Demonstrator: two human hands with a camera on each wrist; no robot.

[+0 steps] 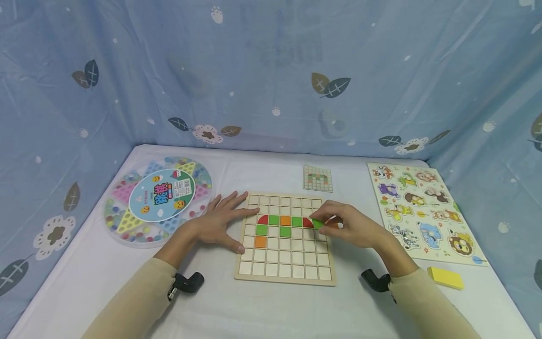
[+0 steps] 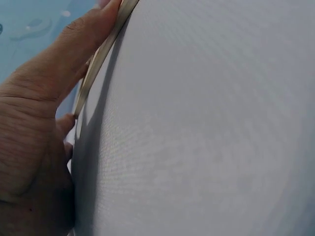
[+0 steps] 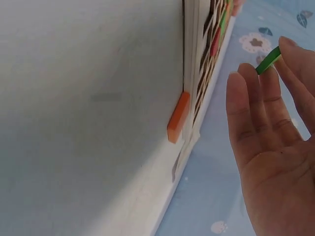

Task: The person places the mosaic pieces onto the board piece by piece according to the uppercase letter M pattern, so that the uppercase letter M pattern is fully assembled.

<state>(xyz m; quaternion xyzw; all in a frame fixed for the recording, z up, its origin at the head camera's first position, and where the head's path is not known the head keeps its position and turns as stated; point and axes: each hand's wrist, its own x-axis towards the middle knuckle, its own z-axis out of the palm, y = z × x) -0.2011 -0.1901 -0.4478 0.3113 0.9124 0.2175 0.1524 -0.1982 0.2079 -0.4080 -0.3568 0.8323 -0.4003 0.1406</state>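
Note:
A wooden grid board [image 1: 284, 258] lies on the white table with green, orange and red tiles in some of its squares. My left hand [image 1: 216, 221] rests at the board's left edge with fingers spread; in the left wrist view its thumb [image 2: 93, 34] touches the rim. Over the board's right side, my right hand [image 1: 355, 223] pinches a green tile [image 3: 268, 60] between thumb and fingertips, raised above the grid. Beneath that hand an orange tile [image 3: 178, 118] lies by the board's right edge; in the head view the fingers partly hide it.
A small pattern card [image 1: 317, 179] lies behind the board. To the left is a round Chinese checkers set [image 1: 158, 202] with colored marbles. An animal puzzle board [image 1: 423, 214] lies at the right, with a yellow block [image 1: 445, 278] in front. A blue patterned curtain [image 1: 271, 94] surrounds the table.

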